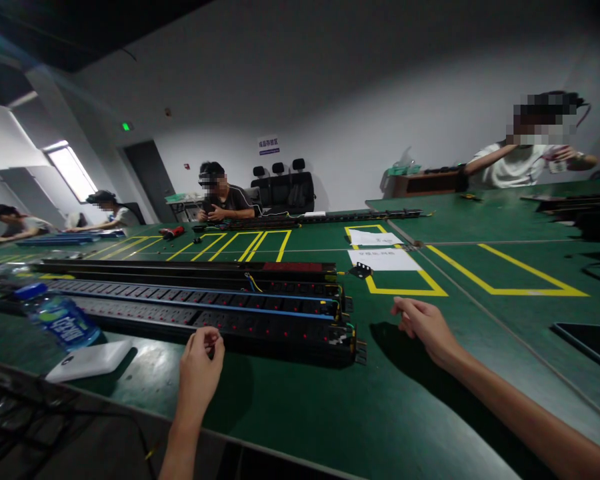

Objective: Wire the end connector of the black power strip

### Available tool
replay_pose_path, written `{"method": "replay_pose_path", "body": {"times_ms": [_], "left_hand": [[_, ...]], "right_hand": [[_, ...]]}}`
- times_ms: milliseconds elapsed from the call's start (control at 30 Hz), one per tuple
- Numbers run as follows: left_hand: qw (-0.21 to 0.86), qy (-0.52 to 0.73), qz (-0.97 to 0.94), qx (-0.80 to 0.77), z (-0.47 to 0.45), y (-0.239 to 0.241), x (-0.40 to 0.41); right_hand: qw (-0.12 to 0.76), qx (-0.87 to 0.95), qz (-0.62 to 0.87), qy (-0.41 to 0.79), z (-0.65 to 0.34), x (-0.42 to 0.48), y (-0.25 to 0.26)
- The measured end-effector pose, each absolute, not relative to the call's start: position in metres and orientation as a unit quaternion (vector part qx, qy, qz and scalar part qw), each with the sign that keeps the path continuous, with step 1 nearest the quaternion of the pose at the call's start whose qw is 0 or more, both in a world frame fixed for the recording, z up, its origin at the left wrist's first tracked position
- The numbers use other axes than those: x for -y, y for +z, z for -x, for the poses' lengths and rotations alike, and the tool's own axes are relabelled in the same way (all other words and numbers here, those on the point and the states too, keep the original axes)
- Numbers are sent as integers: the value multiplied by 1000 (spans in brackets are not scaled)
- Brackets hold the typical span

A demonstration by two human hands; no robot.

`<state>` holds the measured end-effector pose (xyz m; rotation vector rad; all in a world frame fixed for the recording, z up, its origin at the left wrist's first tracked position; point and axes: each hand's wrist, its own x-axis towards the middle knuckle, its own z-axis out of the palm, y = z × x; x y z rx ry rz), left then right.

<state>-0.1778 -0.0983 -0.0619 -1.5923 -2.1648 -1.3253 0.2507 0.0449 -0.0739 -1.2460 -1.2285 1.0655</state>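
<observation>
Several long black power strips (275,327) with rows of sockets and small red marks lie side by side on the green table. My left hand (201,353) is at the front edge of the nearest strip, its fingers curled in towards the thumb; whether anything is inside them is hidden. To the right of the strips' ends, my right hand (423,327) hovers over the table with fingertips pinched together. Anything between them is too small to make out. Metal end brackets (361,352) and short yellow-green wires show at the strips' right ends. A small black bracket (361,270) lies beyond them.
A blue-capped bottle (60,317) and a white power bank-like block (90,360) are at left. Paper sheets (385,260) lie among yellow tape outlines (405,291). A dark phone-like slab (590,343) lies at right. Several people sit or stand around the far table.
</observation>
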Motion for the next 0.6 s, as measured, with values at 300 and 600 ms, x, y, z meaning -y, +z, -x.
{"method": "replay_pose_path", "body": {"times_ms": [300, 600], "left_hand": [[55, -451, 525, 720, 178, -63, 98], [42, -439, 522, 730, 179, -60, 100]], "right_hand": [[521, 511, 522, 441, -250, -43, -71], [512, 512, 529, 442, -249, -41, -66]]}}
